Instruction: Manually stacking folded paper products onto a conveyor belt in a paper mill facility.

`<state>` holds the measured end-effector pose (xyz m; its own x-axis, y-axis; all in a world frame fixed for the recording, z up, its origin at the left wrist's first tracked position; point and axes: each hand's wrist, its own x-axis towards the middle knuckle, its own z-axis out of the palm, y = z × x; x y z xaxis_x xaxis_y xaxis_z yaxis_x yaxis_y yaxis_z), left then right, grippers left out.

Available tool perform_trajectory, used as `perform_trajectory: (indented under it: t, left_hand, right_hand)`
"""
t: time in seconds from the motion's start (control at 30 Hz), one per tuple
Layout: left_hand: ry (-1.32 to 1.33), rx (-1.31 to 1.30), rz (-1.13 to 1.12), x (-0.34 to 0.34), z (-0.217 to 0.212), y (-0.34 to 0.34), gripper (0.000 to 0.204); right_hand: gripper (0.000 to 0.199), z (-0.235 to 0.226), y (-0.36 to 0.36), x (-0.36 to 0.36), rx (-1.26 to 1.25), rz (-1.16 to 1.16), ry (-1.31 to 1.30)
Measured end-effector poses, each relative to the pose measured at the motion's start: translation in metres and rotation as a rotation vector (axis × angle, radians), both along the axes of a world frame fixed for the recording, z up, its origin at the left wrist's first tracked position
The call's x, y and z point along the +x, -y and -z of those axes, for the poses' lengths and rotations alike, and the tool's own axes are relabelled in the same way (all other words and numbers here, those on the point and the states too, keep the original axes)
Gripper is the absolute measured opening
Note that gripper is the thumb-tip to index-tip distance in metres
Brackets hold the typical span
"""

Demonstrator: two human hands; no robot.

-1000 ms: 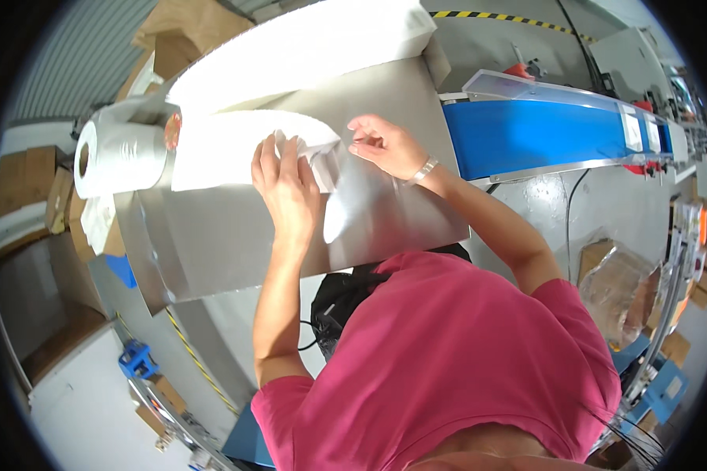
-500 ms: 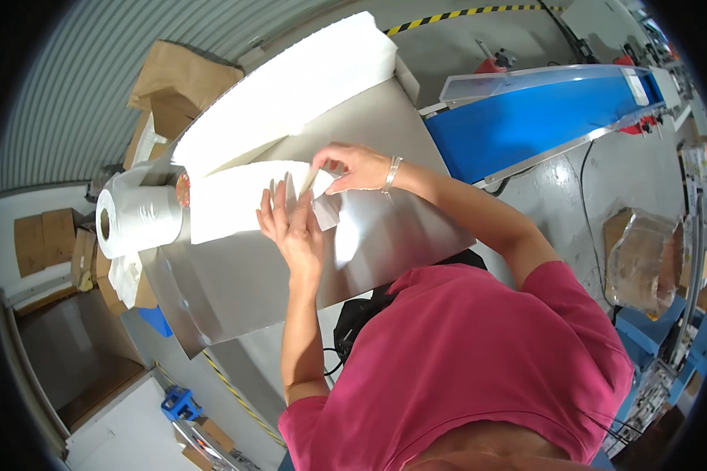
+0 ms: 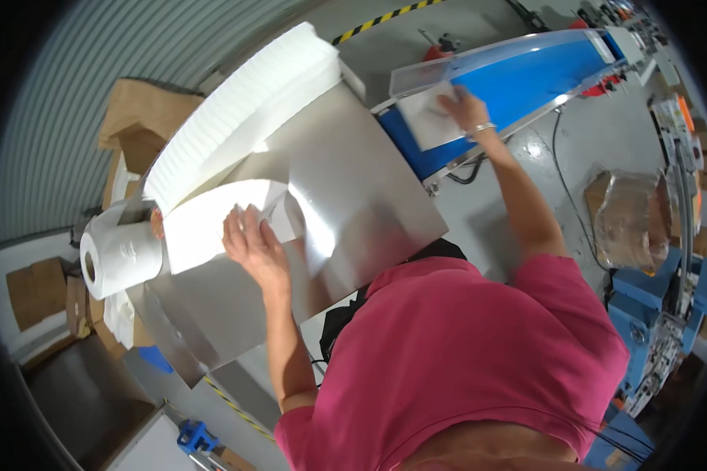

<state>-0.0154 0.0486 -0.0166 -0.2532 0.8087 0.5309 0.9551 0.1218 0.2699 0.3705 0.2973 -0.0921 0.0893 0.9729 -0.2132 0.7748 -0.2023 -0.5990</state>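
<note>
My left hand [image 3: 258, 247] rests on a fanned white stack of paper sheets [image 3: 200, 224] at the left of the metal table [image 3: 353, 204]. Its fingers are stretched out over the stack's near edge. To the far right, my right hand [image 3: 467, 111] holds a flat white sheet [image 3: 432, 116] by its right side, low over the near end of a blue conveyor belt [image 3: 518, 82]. The thumb's grip on the sheet is partly hidden. Behind the left hand lies a long row of white sheets [image 3: 247, 102] along the table's far edge.
A white roll [image 3: 126, 255] stands at the table's left end. Clear guards [image 3: 479, 55] flank the belt. Open cardboard boxes [image 3: 137, 149] are beyond the table; a plastic-lined carton [image 3: 628, 208] sits on the floor at right.
My right hand has moved from the stack beside my left hand out to the conveyor, carrying a white sheet. My left hand stays by the stack. The view has shifted slightly.
</note>
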Motion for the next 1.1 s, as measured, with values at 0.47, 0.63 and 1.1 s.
perform_trajectory:
  t: [0.47, 0.63, 1.1]
  left_hand:
    - [0.081, -0.019, 0.068, 0.005, -0.005, 0.001, 0.031]
    - [0.014, 0.047, 0.045, -0.012, -0.004, 0.001, 0.043]
    - [0.006, 0.046, -0.001, -0.022, 0.013, 0.006, 0.035]
  right_hand:
    - [0.057, -0.008, 0.082, -0.252, 0.378, -1.191, -0.565]
    - [0.047, -0.021, 0.086, -0.209, -0.177, -0.827, -0.732]
    - [0.059, -0.03, 0.036, -0.032, 0.584, 0.028, 0.53]
